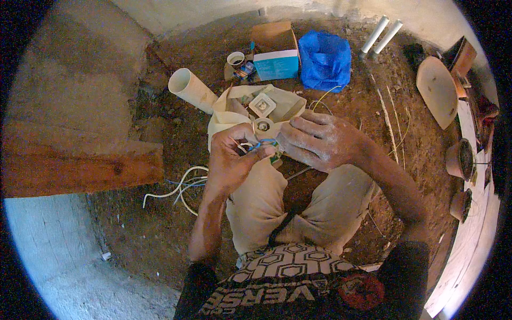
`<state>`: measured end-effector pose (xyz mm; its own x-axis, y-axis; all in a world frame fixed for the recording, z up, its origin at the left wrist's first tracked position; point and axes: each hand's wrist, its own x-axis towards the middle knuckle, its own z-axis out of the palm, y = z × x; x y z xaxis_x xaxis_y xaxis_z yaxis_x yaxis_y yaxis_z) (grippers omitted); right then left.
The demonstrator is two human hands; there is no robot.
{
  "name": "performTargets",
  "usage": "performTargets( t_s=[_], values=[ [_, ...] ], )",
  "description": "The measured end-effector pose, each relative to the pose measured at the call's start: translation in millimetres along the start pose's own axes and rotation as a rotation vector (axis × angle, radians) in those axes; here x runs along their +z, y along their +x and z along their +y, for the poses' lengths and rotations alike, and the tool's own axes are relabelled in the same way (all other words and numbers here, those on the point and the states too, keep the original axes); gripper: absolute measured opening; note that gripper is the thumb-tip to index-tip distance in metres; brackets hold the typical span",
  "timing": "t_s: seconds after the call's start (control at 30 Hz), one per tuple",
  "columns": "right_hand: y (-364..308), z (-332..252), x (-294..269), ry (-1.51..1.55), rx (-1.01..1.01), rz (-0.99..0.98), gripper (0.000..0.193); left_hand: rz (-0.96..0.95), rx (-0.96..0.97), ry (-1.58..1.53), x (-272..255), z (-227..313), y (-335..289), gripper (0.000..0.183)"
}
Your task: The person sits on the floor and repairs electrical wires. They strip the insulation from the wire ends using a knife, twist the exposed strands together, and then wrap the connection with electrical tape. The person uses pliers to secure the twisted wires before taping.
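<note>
Black shirt [320, 298] nearest, then my tan trousers [258, 208]; my left hand [232, 160] pinches a blue wire [257, 145], my right hand [322, 141] beside it, grip unclear; beyond, a round fitting [263, 126], then a blue bag [325, 61].

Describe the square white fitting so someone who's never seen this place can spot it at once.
Find the bright blue bag on the dirt floor. Below and left of it in the picture is pale crumpled material, with the square white fitting against it. Its square outline sets it apart from the round fitting just below.
</note>
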<state>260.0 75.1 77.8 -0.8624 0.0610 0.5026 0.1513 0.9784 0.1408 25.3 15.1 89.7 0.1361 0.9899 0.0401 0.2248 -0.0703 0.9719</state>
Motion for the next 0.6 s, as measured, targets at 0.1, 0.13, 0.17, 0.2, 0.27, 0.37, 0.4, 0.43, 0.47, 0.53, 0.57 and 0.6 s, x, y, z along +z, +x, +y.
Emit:
performTargets(
  t_s=[0.1,0.13,0.17,0.2,0.27,0.37,0.4,0.43,0.47,0.53,0.57,0.6],
  values=[
    [1,-6,-4,-0.006,0.044,-0.036,0.037,0.012,0.009,-0.018,2,-4,-1,0.019],
    [3,-6,-3,0.021,0.062,0.009,0.036,0.024,0.013,-0.043,3,-6,-2,0.020],
    [4,-7,-1,0.047,0.080,0.054,0.035,0.028,0.007,-0.030,3,-5,-2,0.021],
    [2,-9,5,0.079,0.122,0.113,0.033,0.031,0.001,-0.016,2,-5,-2,0.022],
    [-3,-13,19,0.140,0.208,0.227,0.030,0.049,0.035,0.002,4,-7,-1,0.023],
    [3,-21,17,0.366,0.451,0.177,0.025,0.085,0.085,0.050,9,-11,-1,0.024],
    [6,-23,15,0.428,0.545,0.157,0.021,0.089,0.059,0.086,9,-7,-2,0.024],
    [8,-24,13,0.490,0.638,0.136,0.017,0.093,0.034,0.122,9,-5,-2,0.023],
    [10,-25,11,0.551,0.732,0.116,0.013,0.105,0.079,0.123,10,-6,-2,0.023],
    [12,-19,14,0.636,0.771,0.204,0.009,0.129,0.170,0.126,13,-11,-1,0.023],
    [12,-17,15,0.679,0.790,0.249,0.008,0.134,0.186,0.121,14,-12,-1,0.023],
    [11,-16,14,0.841,0.897,0.184,0.008,0.140,0.203,0.117,15,-14,-1,0.023]
  ],
)
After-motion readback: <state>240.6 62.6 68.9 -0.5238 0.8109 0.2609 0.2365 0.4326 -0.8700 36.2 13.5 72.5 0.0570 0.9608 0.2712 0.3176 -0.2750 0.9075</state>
